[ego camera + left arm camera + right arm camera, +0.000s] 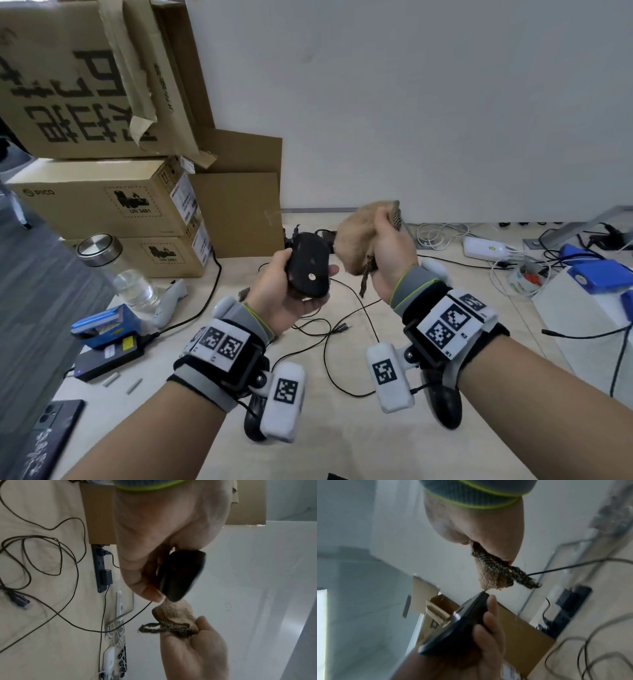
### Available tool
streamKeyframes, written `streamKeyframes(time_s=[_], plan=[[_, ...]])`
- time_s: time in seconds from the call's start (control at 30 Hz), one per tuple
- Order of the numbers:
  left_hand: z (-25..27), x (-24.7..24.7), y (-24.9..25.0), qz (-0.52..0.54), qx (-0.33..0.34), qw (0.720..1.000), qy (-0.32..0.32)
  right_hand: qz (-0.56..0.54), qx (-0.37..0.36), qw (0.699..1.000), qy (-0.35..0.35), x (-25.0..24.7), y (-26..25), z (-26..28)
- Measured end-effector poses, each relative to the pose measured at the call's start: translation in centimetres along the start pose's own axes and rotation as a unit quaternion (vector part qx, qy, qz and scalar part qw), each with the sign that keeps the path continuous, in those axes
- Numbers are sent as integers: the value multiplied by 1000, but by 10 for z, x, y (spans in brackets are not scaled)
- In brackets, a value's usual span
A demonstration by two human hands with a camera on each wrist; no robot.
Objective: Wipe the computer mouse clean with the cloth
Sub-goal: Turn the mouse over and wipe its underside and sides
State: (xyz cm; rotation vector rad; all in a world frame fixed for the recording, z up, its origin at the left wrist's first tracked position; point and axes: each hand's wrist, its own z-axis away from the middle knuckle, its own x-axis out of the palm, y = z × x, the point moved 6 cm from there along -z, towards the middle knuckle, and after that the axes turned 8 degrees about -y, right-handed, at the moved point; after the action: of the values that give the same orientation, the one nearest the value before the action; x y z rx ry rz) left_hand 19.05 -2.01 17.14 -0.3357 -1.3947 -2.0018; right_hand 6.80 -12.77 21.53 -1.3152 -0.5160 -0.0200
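My left hand holds a black computer mouse above the desk, underside turned up toward me, thumb and fingers curled round its sides. In the left wrist view the mouse sits at the fingertips. Just right of it, my right hand grips a bunched tan cloth with a dark woven edge. The cloth nearly touches the front end of the mouse. The right wrist view shows the cloth hanging from my fist just above the mouse.
Cardboard boxes are stacked at the back left. A glass jar, a blue box and a phone lie at the left. Black cables loop under my hands. A power strip and chargers lie by the wall.
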Motion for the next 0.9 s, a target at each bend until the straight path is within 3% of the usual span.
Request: streamKeyframes(time_s=[0.07, 0.1, 0.17, 0.2, 0.3, 0.4, 0.47, 0.6, 0.67, 0.73, 0.8, 0.9], plan=[[-2, 0, -1, 29, -15, 999, -13, 86, -79, 991, -63, 14, -8, 8], [-3, 2, -1, 30, -14, 999, -14, 186, -119, 969, -111, 23, -7, 13], [-3, 11, 2, 15, 0, 999, -34, 416, -197, 866, -195, 39, 5, 27], [-3, 14, 4, -1, 13, 999, -43, 469, -229, 821, -232, 44, 13, 33], [-2, 15, 12, -14, 44, 996, -75, 454, -241, 802, -303, 47, 27, 59], [-4, 5, 16, 8, 63, 994, -88, 471, -288, 755, -355, 47, 42, 81], [-6, 3, 13, -6, 67, 994, -83, 469, -295, 753, -354, 46, 40, 74], [-7, 2, 6, -69, 78, 995, -4, 415, -196, 846, -272, 46, 25, 35], [-8, 3, 3, -71, 76, 994, 18, 389, -167, 876, -231, 47, 21, 31], [-7, 5, 8, -58, 83, 995, 24, 378, -220, 867, -239, 54, 19, 46], [-6, 4, 16, -40, 99, 994, -6, 392, -266, 834, -284, 60, 26, 70], [-5, -4, 17, 2, 71, 997, -11, 420, -272, 799, -333, 56, 45, 81]])
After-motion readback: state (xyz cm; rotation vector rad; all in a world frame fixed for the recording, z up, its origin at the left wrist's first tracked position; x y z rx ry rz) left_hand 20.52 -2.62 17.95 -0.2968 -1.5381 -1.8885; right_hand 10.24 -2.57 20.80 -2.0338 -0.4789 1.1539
